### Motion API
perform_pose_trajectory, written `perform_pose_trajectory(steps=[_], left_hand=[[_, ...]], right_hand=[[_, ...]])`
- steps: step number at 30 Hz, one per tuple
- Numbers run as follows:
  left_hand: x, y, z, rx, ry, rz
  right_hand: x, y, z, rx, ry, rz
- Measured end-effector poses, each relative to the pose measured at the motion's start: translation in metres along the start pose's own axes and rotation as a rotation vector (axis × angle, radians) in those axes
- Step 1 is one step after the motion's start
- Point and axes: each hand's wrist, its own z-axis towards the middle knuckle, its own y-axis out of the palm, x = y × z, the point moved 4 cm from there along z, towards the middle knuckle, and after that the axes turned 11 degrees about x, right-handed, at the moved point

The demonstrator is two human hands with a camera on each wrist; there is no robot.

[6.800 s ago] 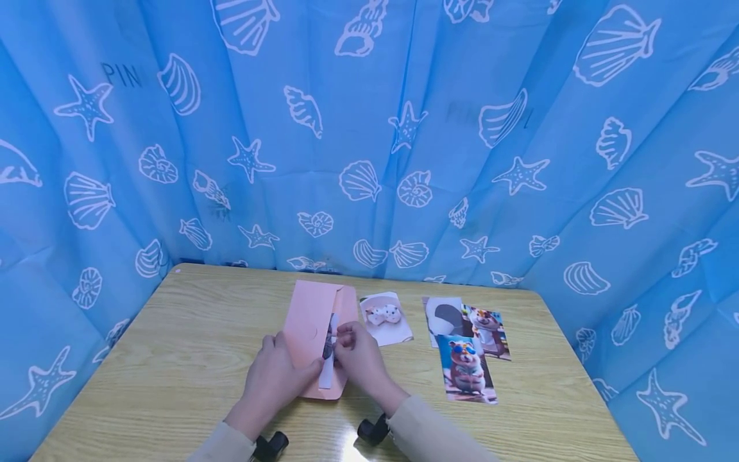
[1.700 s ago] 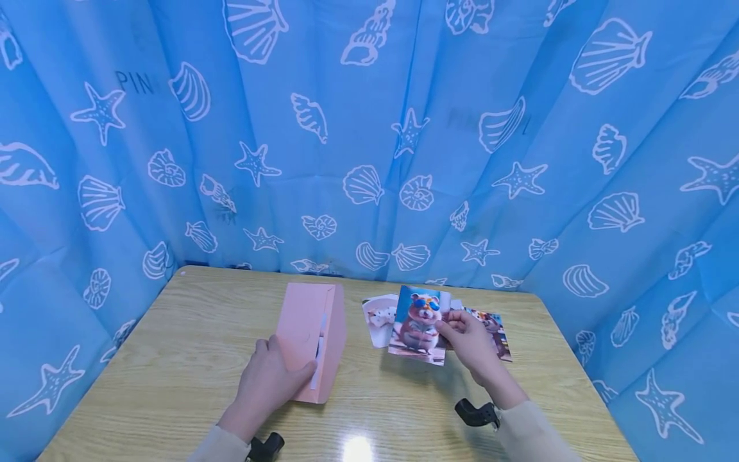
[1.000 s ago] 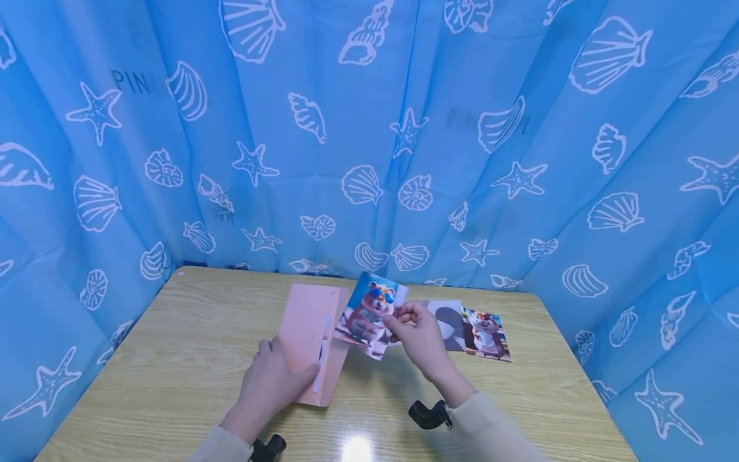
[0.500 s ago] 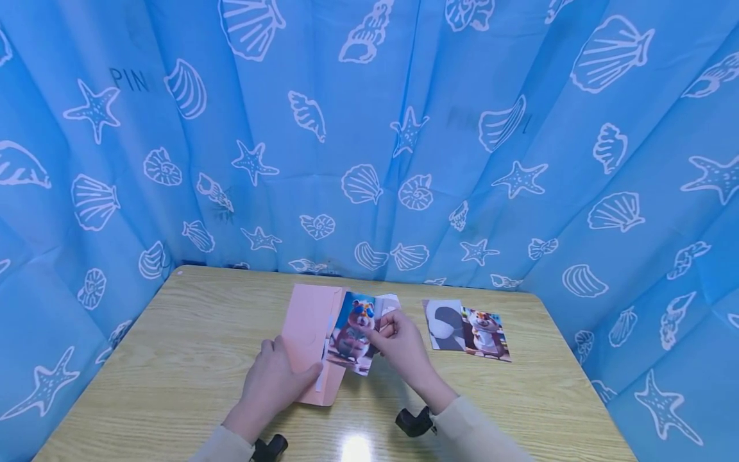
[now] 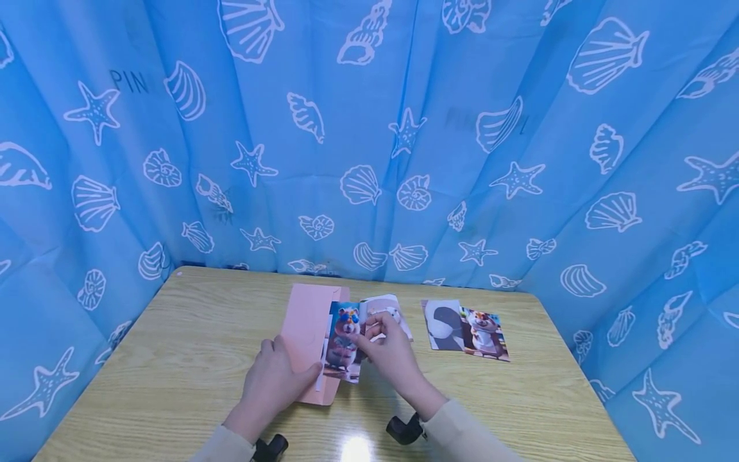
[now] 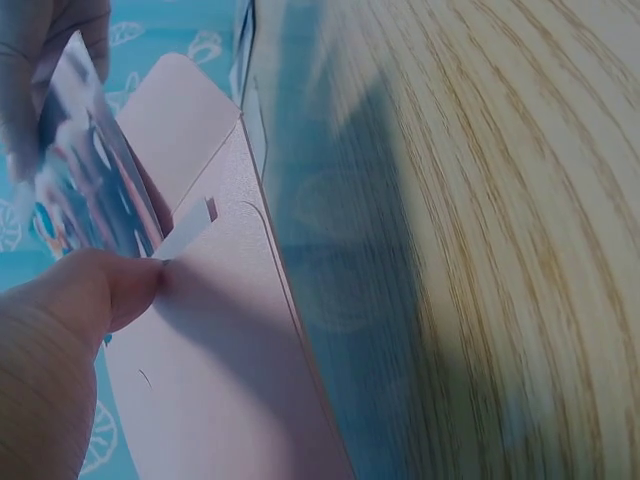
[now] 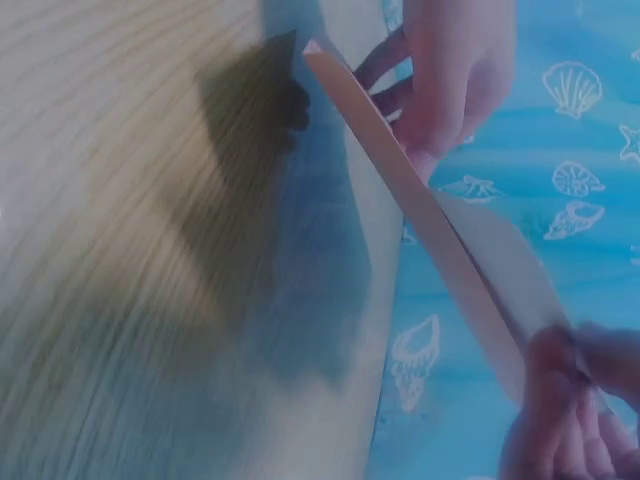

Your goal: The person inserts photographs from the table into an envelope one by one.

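Observation:
A pink envelope [image 5: 306, 324] stands tilted off the table, its flap open on the right. My left hand [image 5: 274, 375] grips it, thumb on the front face by the slot; in the right wrist view its fingers show behind the envelope [image 7: 420, 220]. A white edge of paper [image 6: 190, 232] pokes out of the slot in the left wrist view. Between thumb and fingers my right hand [image 5: 392, 359] pinches a photo card [image 5: 344, 343] of a hamster in blue sunglasses. The card's left edge overlaps the envelope's opening, close to my left thumb.
Behind my right hand lies a photo of white animals [image 5: 388, 305], partly covered. Farther right are a grey-and-white photo [image 5: 443, 324] and another hamster photo [image 5: 485, 333], overlapping. The wooden table [image 5: 173, 359] ends at a blue shell-patterned curtain [image 5: 369, 128].
Earlier the sunglasses hamster photo lay at the right of the table. My right hand has picked it up and carried it left to the envelope's opening. My left hand has kept hold of the envelope.

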Motion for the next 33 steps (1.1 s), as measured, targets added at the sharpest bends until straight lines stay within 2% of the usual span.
perform_pose_trajectory(steps=[4,9,12,22,29,33], left_hand=[[-0.001,0.000,0.000,0.010,0.006,0.002],[-0.001,-0.001,0.000,0.026,0.014,0.008],[-0.002,-0.002,0.001,0.034,0.017,0.012],[-0.005,-0.004,0.004,0.045,0.013,0.009],[-0.003,-0.003,0.003,0.031,0.000,-0.015],[-0.001,-0.003,0.002,0.035,0.010,-0.010]], right_hand=[[-0.004,0.005,-0.003,0.016,-0.053,0.034],[-0.009,0.010,-0.005,0.053,-0.188,-0.054],[-0.010,0.013,-0.006,0.068,-0.218,-0.090],[-0.006,0.015,-0.006,0.073,-0.153,-0.131],[-0.005,0.016,-0.007,0.031,-0.043,-0.075],[-0.009,0.017,-0.007,0.023,-0.060,-0.067]])
